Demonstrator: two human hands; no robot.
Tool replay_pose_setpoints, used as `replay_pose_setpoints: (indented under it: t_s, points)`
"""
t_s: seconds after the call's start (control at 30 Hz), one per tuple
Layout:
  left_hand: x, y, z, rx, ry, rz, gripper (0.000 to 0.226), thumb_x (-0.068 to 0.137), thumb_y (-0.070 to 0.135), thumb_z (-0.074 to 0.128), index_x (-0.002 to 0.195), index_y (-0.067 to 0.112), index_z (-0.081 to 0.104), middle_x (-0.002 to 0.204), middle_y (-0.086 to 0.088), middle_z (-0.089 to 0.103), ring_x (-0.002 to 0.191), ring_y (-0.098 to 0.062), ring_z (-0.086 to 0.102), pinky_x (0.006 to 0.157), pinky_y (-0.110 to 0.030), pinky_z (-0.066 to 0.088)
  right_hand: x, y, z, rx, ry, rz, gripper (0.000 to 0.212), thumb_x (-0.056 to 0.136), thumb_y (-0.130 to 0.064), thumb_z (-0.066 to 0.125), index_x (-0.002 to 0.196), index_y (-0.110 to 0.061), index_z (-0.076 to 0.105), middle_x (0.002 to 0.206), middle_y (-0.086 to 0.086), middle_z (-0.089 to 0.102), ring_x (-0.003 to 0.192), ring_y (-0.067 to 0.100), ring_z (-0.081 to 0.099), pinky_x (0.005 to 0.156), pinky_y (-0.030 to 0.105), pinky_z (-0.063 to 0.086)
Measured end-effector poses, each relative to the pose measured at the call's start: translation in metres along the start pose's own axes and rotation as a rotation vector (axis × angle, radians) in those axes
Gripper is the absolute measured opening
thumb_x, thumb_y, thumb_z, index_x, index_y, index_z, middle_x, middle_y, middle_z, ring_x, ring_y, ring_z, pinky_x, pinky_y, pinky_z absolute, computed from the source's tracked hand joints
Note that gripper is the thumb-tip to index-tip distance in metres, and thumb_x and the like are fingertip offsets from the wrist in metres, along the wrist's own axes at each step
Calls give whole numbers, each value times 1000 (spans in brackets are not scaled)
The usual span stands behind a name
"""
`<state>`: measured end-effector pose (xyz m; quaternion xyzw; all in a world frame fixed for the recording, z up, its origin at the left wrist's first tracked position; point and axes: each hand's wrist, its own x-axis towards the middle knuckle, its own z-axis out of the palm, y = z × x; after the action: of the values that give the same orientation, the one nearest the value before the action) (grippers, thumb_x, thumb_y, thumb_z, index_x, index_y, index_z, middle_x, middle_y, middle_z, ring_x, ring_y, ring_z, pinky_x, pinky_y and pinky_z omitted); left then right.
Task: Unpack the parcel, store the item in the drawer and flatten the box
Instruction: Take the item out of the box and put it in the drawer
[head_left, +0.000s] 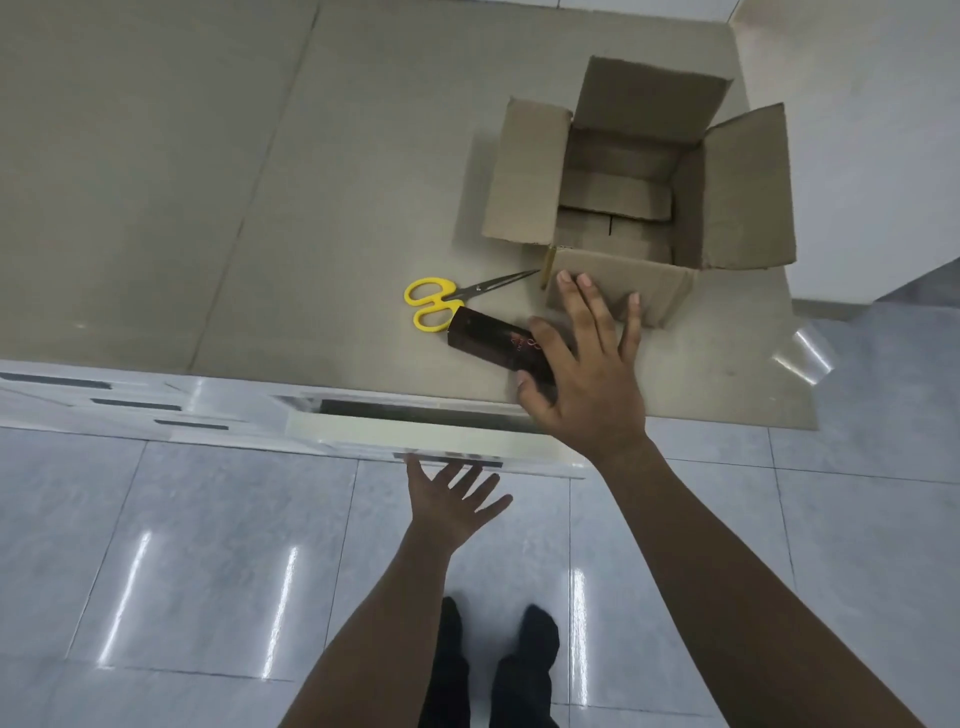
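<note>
An open cardboard box (737, 192) stands on the grey tabletop, its flaps spread and its inside bare. In front of it lies the item, a dark brown carton (488, 338), on its side. My right hand (587, 374) covers the carton's right end, with index finger on top and thumb on its near side; the other fingers stretch out toward the box's front flap. Below the table edge a white drawer (395, 434) is pulled out slightly, showing a dark gap. My left hand (452, 501) is open, fingers spread, with fingertips just under the drawer's handle.
Yellow-handled scissors (436, 301) lie just left of the carton, blades pointing at the box. More white drawer fronts (130, 405) run to the left. The table (208, 208) has its right corner near the box. My feet stand on a glossy tiled floor.
</note>
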<state>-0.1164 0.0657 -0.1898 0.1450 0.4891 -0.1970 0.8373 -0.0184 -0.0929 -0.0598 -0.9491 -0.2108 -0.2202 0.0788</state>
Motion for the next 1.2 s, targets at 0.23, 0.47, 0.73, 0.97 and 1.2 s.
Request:
replay_pose_setpoints:
  t_s: [0.23,0.47,0.73,0.97,1.2]
  points:
    - [-17,-14,-33,-32,1,-30,86,77,75,52,129,6,53,132,-19,56,118,-46,54,86,-70,48,-1,-4,-5,19,-64,21,42,82,-37,55,115,-12,63,147,16,45,142,30,32,112,67,14]
    - [-23,-18,-51,-24,0,-59,84,79,75,49,126,5,55,132,-18,57,117,-44,56,86,-66,51,-49,-33,-16,282,-48,20,44,85,-38,51,117,-9,59,120,8,62,119,26,52,115,50,19]
    - [-31,-16,-56,-1,-12,-91,79,82,71,49,124,5,59,130,-20,60,116,-45,57,81,-66,52,-110,-50,33,544,-547,452,37,89,-17,61,124,-13,55,109,10,65,97,28,61,84,34,50]
    - [-36,-9,-59,-15,-58,-130,73,90,64,42,134,7,50,137,-21,54,123,-45,51,85,-68,50,-77,-42,83,437,-798,462,42,83,-14,61,123,-19,52,116,9,62,107,30,54,84,34,45]
    - [-61,-8,-57,-14,-176,-135,68,89,62,44,131,9,52,143,-15,50,128,-41,48,94,-64,45,-72,-46,52,322,-861,274,39,90,-17,54,129,-16,52,131,7,55,123,29,46,98,39,44]
